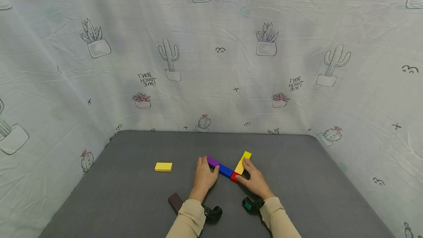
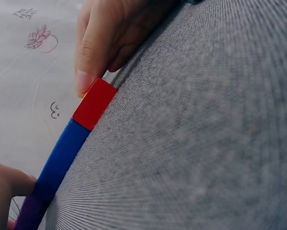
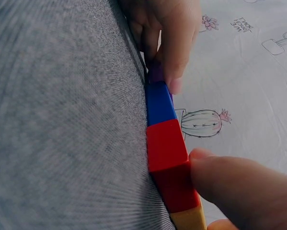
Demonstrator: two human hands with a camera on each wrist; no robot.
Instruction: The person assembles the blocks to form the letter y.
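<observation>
Purple block partly hidden, left hand pinching it; right hand grips red block, part-covered.

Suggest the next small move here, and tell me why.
Probably the left grip should lift off the purple block and reach for the lone yellow block: the purple block, blue block and red block appear to meet end to end, while that yellow one lies apart, on the left grip's side.
</observation>
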